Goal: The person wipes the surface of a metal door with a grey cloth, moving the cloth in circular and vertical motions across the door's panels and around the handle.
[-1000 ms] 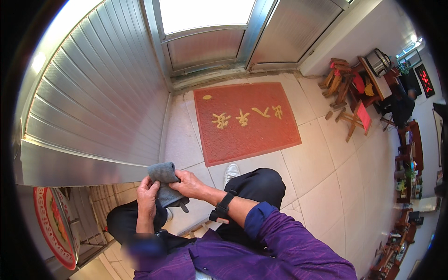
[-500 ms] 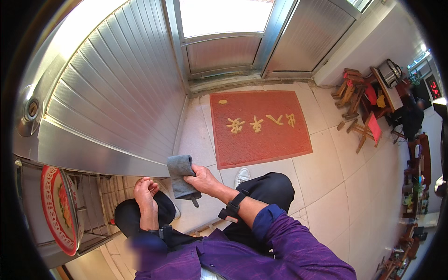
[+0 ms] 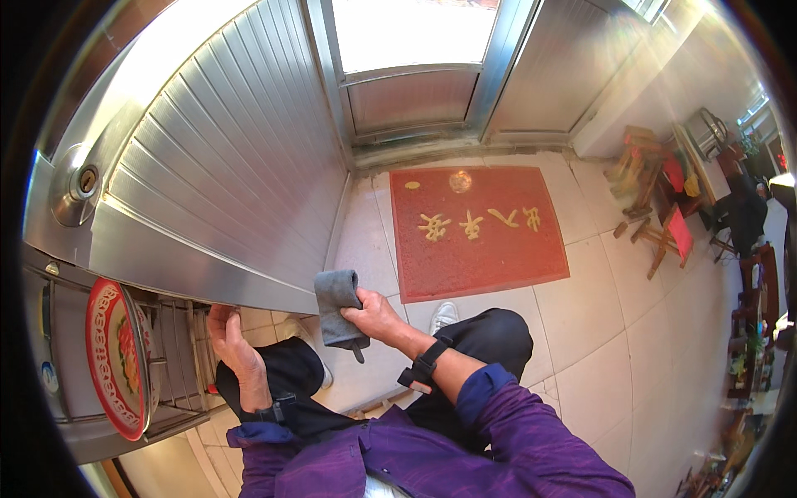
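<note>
A folded grey cloth point(image 3: 336, 309) is gripped in my right hand point(image 3: 375, 317), its fingers closed round the right side. The cloth hangs beside the free edge of a silver ribbed metal door point(image 3: 241, 141). My left hand point(image 3: 237, 349) is raised at the door's lower edge with its fingers stretched upward. Whether those fingertips press on the door is hard to make out. A round keyhole lock point(image 3: 83, 184) sits on the door's left part.
Left of my left hand, a red-and-white rimmed tray point(image 3: 104, 365) leans at a metal wire rack point(image 3: 176, 365). A red doormat point(image 3: 477, 266) lies on the tiled floor before a glazed metal door point(image 3: 415, 100). Wooden folding stools point(image 3: 660, 241) stand at right.
My left hand has moved left and up to the door's edge, its curled fingers now straightened. The right hand keeps the cloth in nearly the same place. The whole view has shifted slightly.
</note>
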The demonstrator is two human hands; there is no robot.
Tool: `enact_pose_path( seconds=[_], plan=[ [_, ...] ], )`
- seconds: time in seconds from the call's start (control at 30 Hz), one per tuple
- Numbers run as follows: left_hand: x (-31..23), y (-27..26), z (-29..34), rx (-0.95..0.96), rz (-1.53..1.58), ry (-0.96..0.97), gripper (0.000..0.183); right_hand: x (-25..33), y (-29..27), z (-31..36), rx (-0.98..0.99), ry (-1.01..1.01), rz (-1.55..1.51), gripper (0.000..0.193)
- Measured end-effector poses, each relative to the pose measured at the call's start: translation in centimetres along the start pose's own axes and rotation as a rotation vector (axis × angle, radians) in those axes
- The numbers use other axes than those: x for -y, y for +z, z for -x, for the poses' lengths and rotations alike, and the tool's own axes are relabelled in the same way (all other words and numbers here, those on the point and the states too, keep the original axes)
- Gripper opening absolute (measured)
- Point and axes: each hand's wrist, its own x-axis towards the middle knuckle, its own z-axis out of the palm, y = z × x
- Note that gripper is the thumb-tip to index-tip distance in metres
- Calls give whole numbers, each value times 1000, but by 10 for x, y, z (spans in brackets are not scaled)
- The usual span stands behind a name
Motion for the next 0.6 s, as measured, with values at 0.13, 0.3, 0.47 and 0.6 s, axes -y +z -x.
enact_pose_path(
  seconds=[0.13,0.3,0.47,0.6],
  plan=[
    [-26,12,0,131,-58,109,41,0,2,1,2,-20,-96,37],
    [-34,22,-10,186,-147,103,34,-7,3,0,-31,-18,-23,38],
    [-28,16,-20,201,-307,161,32,-1,5,-3,6,-22,-246,36],
    [-28,15,-18,255,-317,162,33,32,1,-9,16,-18,-379,36]
  ],
)
